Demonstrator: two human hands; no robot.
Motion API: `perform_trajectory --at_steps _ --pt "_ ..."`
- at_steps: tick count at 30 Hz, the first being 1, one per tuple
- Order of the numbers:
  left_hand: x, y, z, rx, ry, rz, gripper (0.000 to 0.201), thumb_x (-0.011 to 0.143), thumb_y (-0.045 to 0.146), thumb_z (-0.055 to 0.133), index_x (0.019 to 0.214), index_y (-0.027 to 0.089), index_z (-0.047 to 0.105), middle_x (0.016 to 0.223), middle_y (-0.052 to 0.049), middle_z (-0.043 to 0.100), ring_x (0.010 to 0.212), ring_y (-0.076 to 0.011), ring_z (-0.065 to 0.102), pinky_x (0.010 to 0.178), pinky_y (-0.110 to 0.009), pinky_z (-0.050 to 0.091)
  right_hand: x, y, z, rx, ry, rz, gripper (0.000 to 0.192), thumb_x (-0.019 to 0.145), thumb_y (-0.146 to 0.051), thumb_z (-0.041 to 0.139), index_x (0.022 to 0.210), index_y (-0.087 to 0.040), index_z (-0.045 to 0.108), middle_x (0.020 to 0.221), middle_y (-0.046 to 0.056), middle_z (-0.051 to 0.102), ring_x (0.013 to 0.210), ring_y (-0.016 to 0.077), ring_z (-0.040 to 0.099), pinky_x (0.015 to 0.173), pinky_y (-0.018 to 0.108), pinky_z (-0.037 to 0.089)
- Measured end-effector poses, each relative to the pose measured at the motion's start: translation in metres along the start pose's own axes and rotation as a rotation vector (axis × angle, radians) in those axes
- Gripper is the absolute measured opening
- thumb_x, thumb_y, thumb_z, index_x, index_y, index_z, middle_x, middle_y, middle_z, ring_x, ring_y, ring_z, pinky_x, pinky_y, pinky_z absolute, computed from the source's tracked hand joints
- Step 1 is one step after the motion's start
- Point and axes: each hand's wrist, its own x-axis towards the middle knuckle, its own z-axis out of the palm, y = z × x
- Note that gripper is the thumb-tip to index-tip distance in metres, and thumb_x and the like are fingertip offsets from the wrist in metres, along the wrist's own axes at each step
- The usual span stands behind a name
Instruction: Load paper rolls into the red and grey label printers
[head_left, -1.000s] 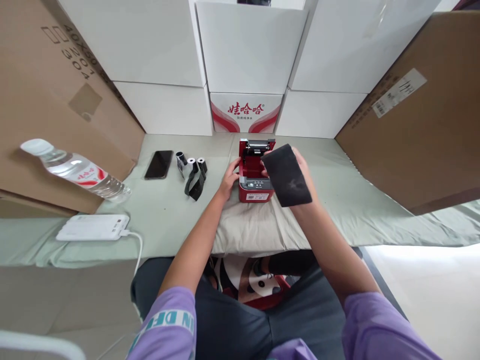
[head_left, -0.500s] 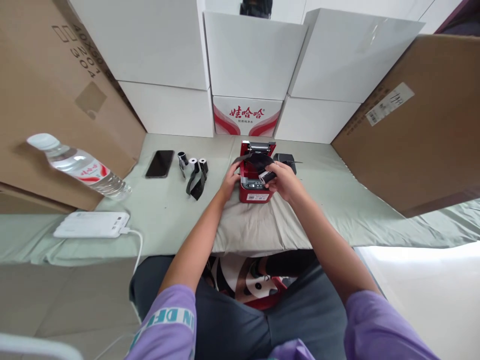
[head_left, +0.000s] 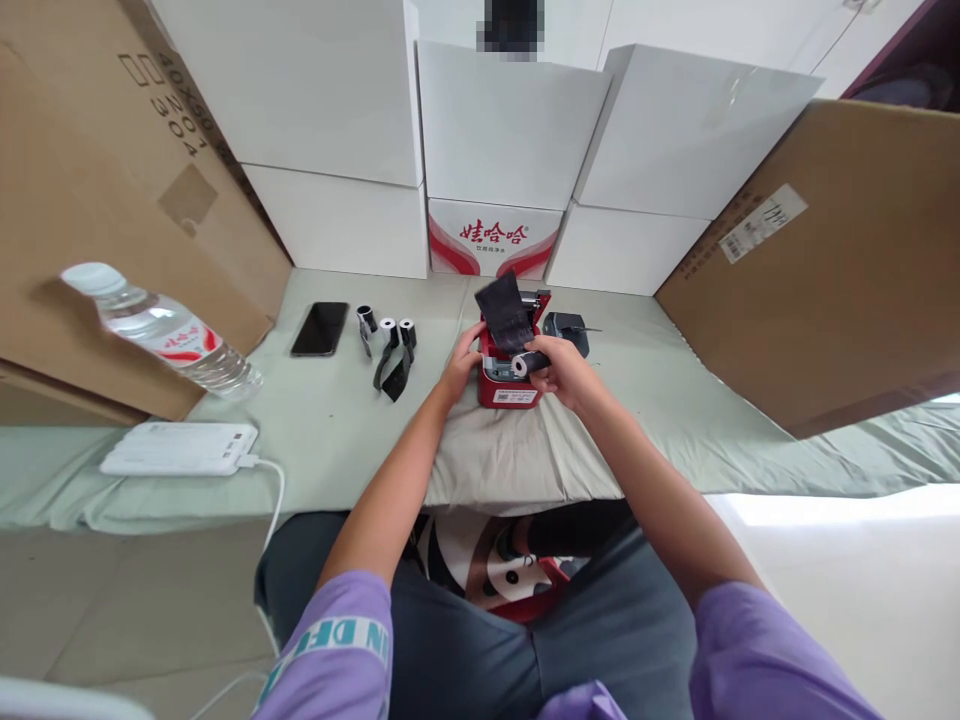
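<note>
A small red printer sits on the cloth in front of me with its lid tipped up at the back. My right hand is closed round a paper roll above the printer's right front, its white end facing me. From this roll a loose dark strip rises over the open printer, hiding much of its inside and lid. My left hand grips the printer's left side, fingers at its upper edge. Further left stand several small rolls, some with dark tails unrolled on the cloth.
A phone lies left of the small rolls. A black adapter-like block is behind my right hand. A water bottle and a cabled white power bank are at left. Cardboard boxes flank the cloth; white boxes stand behind.
The dark strip has swung up and now stands above the printer, its end free of my left hand. My right hand has turned the roll so its end faces me.
</note>
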Motion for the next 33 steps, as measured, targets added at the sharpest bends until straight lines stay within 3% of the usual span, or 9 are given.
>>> perform_trajectory --at_steps 4,9,14,22,27,30,33 --pt "-0.005 0.021 -0.007 0.053 0.137 0.077 0.045 0.092 0.039 0.051 0.13 0.022 0.067 0.154 -0.011 0.053 0.145 -0.0317 0.045 0.119 -0.051 0.039 -0.002 0.004 0.0 -0.025 0.024 -0.019 0.026 0.072 -0.027 0.067 0.066 -0.023 0.042 0.05 -0.004 0.049 0.032 0.0066 0.037 0.032 0.019 0.012" --pt "-0.01 0.05 -0.011 0.116 0.157 0.175 0.041 0.096 0.057 0.055 0.092 0.022 0.074 0.113 -0.011 0.07 0.118 -0.0286 0.058 0.112 -0.047 0.043 -0.006 0.01 0.001 -0.143 0.041 -0.104 0.033 0.073 -0.029 0.07 0.065 -0.024 0.038 0.045 -0.006 0.049 0.032 0.008 0.04 0.031 0.018 0.016" --pt "-0.01 0.059 -0.002 -0.027 0.194 0.12 0.038 0.088 0.05 0.071 0.065 0.021 0.065 0.077 -0.003 0.061 0.085 -0.0203 0.059 0.089 -0.037 0.05 -0.011 0.014 0.002 -0.279 0.018 -0.222 0.031 0.075 -0.036 0.073 0.069 -0.024 0.045 0.053 -0.007 0.051 0.036 0.0076 0.044 0.034 0.02 0.03" --pt "-0.01 0.06 0.0 -0.229 0.211 0.03 0.037 0.081 0.049 0.079 0.064 0.019 0.066 0.071 0.0 0.058 0.071 -0.014 0.056 0.072 -0.03 0.047 -0.013 0.01 -0.008 -0.428 0.06 -0.366 0.022 0.08 -0.04 0.07 0.086 -0.022 0.058 0.074 -0.004 0.061 0.059 0.011 0.054 0.053 0.023 0.044" --pt "-0.012 0.064 0.0 -0.264 0.161 0.044 0.042 0.072 0.055 0.086 0.063 0.018 0.067 0.067 0.0 0.06 0.065 -0.0129 0.054 0.065 -0.03 0.044 -0.001 0.019 -0.019 -0.282 0.087 -0.508 0.044 0.073 -0.035 0.077 0.111 -0.024 0.057 0.099 0.001 0.069 0.088 0.0158 0.064 0.079 0.028 0.053" --pt "-0.015 0.072 0.004 -0.126 0.048 0.18 0.035 0.076 0.05 0.084 0.066 0.019 0.071 0.062 0.001 0.055 0.059 -0.0118 0.049 0.06 -0.03 0.039 0.006 0.024 -0.025 -0.168 0.102 -0.516 0.046 0.071 -0.036 0.079 0.109 -0.026 0.055 0.107 0.003 0.069 0.093 0.0164 0.066 0.082 0.028 0.053" --pt "-0.019 0.083 0.016 0.158 -0.11 0.461 0.016 0.088 0.038 0.073 0.085 0.024 0.081 0.061 0.002 0.056 0.058 -0.0117 0.051 0.065 -0.032 0.04 0.011 0.029 -0.031 -0.156 0.12 -0.509 0.051 0.067 -0.044 0.083 0.106 -0.026 0.056 0.11 0.005 0.07 0.099 0.0189 0.066 0.083 0.028 0.054"
